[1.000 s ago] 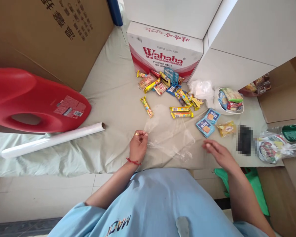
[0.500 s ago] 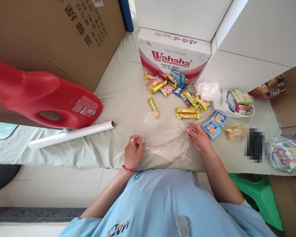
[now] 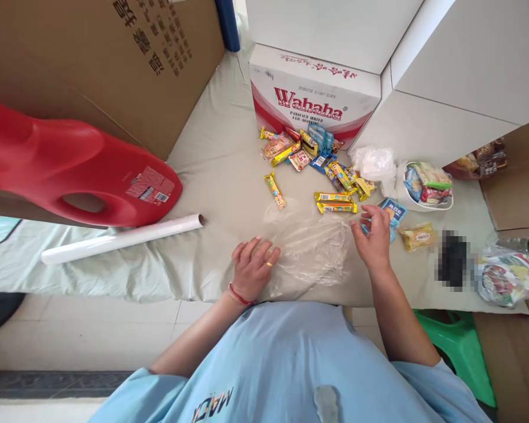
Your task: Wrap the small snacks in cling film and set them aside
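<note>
A sheet or bag of clear plastic [image 3: 312, 252] lies spread on the cloth in front of me. At its left edge, my left hand [image 3: 253, 267] rests palm down with the fingers apart. My right hand [image 3: 374, 238] is over the blue snack packets [image 3: 393, 211], thumb and fingers apart, covering part of them. Whether its fingertips touch a packet is hard to tell. Just beyond the plastic lie two yellow snack bars [image 3: 336, 202] side by side and a single yellow bar [image 3: 274, 191]. A yellow wrapped snack [image 3: 418, 236] is right of my right hand.
Mixed snack packets [image 3: 300, 150] are heaped before a Wahaha carton [image 3: 312, 88]. A white bowl [image 3: 423, 205] of snacks and a crumpled white bag [image 3: 373, 163] stand at right. Leftward are a red jug [image 3: 114, 164], a white roll [image 3: 123, 239] and a large cardboard box [image 3: 158, 100].
My right hand has let go of the plastic and moved right, over the blue packets. My left hand has opened and turned palm down. The plastic now lies flatter.
</note>
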The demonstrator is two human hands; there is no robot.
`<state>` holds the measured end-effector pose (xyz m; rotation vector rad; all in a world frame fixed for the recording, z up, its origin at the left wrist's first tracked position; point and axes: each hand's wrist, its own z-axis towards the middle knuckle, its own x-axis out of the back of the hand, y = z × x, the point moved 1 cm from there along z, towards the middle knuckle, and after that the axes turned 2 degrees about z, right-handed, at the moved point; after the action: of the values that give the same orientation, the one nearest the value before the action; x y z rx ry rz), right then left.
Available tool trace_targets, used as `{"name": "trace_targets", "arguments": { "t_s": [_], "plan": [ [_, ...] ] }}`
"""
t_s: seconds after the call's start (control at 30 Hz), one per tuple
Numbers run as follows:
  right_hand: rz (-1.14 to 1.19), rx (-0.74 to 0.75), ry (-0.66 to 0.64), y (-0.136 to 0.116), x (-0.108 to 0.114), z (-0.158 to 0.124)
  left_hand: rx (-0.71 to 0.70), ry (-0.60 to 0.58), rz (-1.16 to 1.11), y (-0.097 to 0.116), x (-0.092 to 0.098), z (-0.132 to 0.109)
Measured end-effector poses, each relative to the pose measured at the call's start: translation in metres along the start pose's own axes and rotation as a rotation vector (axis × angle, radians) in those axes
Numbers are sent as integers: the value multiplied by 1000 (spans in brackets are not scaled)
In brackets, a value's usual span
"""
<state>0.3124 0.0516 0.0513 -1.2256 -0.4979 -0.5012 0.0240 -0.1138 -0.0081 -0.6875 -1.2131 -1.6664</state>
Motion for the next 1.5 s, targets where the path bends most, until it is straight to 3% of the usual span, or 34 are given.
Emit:
{"name": "trace_targets", "arguments": {
  "t_s": [0.07,0.17,0.27,0.33,0.4,0.47,0.63,0.7,0.77,0.97,1.07,1.13,1.23,1.3,1.37,1.5],
  "plan": [
    [13,-48,55,4,2,-3,-79,-122,-17,0,1,4],
    [166,-329,36,20,-1,-2,-140,-248,10,-3,3,8],
    [434,-630,-123,30,-7,5,-177,-368,24,-9,5,10],
    [564,-712,-285,25,-12,11,-197,-429,8,-14,5,10],
    [606,-674,-438,15,-16,15,-206,-452,-24,-18,7,10],
    [606,-545,-457,3,-20,20,-193,-444,-66,-20,9,10],
    [436,-181,-74,-7,-7,29,-147,-434,-102,-17,13,10],
    [258,-122,81,-2,6,24,-152,-444,-88,-16,13,10],
    [114,-117,143,6,21,11,-157,-461,-86,-17,14,11],
    [-42,-44,-263,24,41,-63,-139,-504,-202,-32,26,24],
    [-167,28,-209,19,44,-91,-80,-346,-209,-30,37,37],
    [-189,61,-147,10,45,-100,-30,-217,-152,-17,42,48],
    [-133,117,-249,-3,42,-105,-97,-189,-118,15,41,65],
    [-105,58,-301,-3,39,-106,-190,-264,-158,34,33,72],
    [-107,-126,-240,6,37,-107,-231,-341,-153,43,18,73],
    [-50,-458,-183,26,30,-104,-199,-436,-11,33,-10,60]
  ]
}}
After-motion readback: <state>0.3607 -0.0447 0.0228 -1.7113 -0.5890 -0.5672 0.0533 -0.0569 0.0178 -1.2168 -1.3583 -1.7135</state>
